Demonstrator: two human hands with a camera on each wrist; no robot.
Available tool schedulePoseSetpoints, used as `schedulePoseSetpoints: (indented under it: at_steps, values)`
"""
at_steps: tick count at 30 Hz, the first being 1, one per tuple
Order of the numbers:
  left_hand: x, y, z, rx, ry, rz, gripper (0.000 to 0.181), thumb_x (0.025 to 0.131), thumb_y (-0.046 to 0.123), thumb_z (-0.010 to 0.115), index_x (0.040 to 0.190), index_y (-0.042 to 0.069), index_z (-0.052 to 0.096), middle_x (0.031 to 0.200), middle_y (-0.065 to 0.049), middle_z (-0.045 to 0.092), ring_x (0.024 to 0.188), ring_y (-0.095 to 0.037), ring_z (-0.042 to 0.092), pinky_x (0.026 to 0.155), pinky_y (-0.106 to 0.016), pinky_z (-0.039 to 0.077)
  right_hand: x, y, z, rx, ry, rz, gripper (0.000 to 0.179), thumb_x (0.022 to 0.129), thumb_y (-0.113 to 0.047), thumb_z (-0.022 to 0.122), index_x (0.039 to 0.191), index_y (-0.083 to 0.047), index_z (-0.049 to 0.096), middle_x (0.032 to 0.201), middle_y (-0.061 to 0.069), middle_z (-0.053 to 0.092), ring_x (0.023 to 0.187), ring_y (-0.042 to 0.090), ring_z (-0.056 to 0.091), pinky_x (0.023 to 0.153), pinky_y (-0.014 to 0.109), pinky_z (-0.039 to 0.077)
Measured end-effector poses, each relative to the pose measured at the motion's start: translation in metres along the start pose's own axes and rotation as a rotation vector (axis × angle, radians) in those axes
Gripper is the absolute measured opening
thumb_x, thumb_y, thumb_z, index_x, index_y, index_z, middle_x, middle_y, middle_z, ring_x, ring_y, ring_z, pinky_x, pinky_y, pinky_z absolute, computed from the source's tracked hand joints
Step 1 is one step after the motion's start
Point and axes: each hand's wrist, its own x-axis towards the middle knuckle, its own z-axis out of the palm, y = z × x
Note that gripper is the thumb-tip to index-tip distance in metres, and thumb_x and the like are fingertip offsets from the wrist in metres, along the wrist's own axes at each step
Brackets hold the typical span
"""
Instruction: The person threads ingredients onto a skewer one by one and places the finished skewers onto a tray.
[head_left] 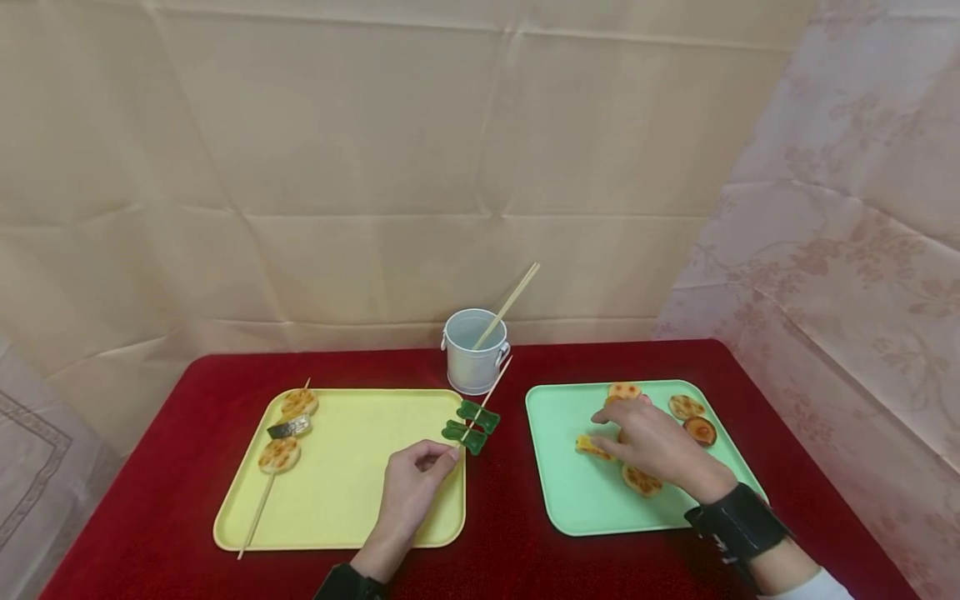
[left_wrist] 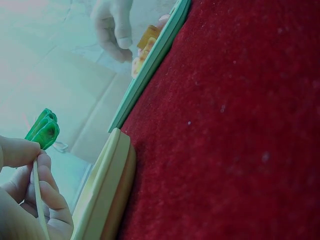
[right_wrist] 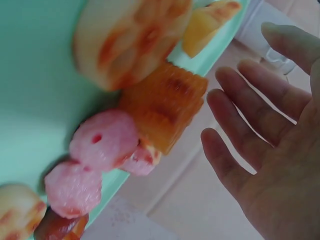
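Observation:
My left hand (head_left: 420, 475) pinches a thin wooden skewer (head_left: 486, 398) over the right edge of the yellow tray (head_left: 360, 475); two green pieces (head_left: 470, 426) are threaded on it, seen as green pieces (left_wrist: 44, 129) in the left wrist view. My right hand (head_left: 645, 442) hovers with straight fingers (right_wrist: 250, 135) over the green tray (head_left: 577, 492), above toy food: lotus-root slices (head_left: 641, 480), an orange ridged block (right_wrist: 165, 102), pink balls (right_wrist: 102, 140). It holds nothing.
A finished skewer (head_left: 281, 442) with lotus slices lies on the yellow tray's left side. A small white bucket (head_left: 474, 350) with spare sticks stands between the trays at the back. The table wears a red cloth (head_left: 510, 517); beige sheets hang behind.

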Motion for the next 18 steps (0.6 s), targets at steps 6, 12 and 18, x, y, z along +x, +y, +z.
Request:
schedulePoseSetpoints:
  at_steps: [6,12,18]
  values:
    - [0.0001,0.0004,-0.0002,0.015,0.000,-0.002,0.014,0.088,0.013,0.080,0.091,0.000,0.078,0.076,-0.004,0.068,0.069,-0.013,0.058,0.062,-0.022,0.045,-0.0039,0.0052,0.0033,-0.043,-0.055,0.013,0.032,0.090,-0.027,0.082,0.114,-0.006,0.077,0.109,0.003,0.075,0.099,0.022,0.068,0.086,0.043,0.056]
    - [0.0001,0.0001,-0.0006,0.010,0.001,0.002,0.013,0.088,0.012,0.080,0.091,-0.001,0.078,0.077,-0.004,0.069,0.069,-0.012,0.059,0.063,-0.022,0.046,-0.0056,0.0069,0.0069,-0.092,-0.056,-0.011,0.029,0.087,-0.028,0.085,0.108,-0.009,0.078,0.100,0.000,0.075,0.087,0.013,0.067,0.074,0.033,0.055]
    - [-0.0003,0.0008,-0.0005,0.011,-0.002,-0.004,0.013,0.088,0.012,0.080,0.091,-0.001,0.078,0.076,-0.003,0.068,0.069,-0.013,0.058,0.062,-0.022,0.046,-0.0064,0.0071,0.0076,-0.130,-0.053,-0.030,0.025,0.086,-0.028,0.086,0.102,-0.011,0.078,0.096,-0.003,0.073,0.086,0.015,0.068,0.074,0.036,0.056]
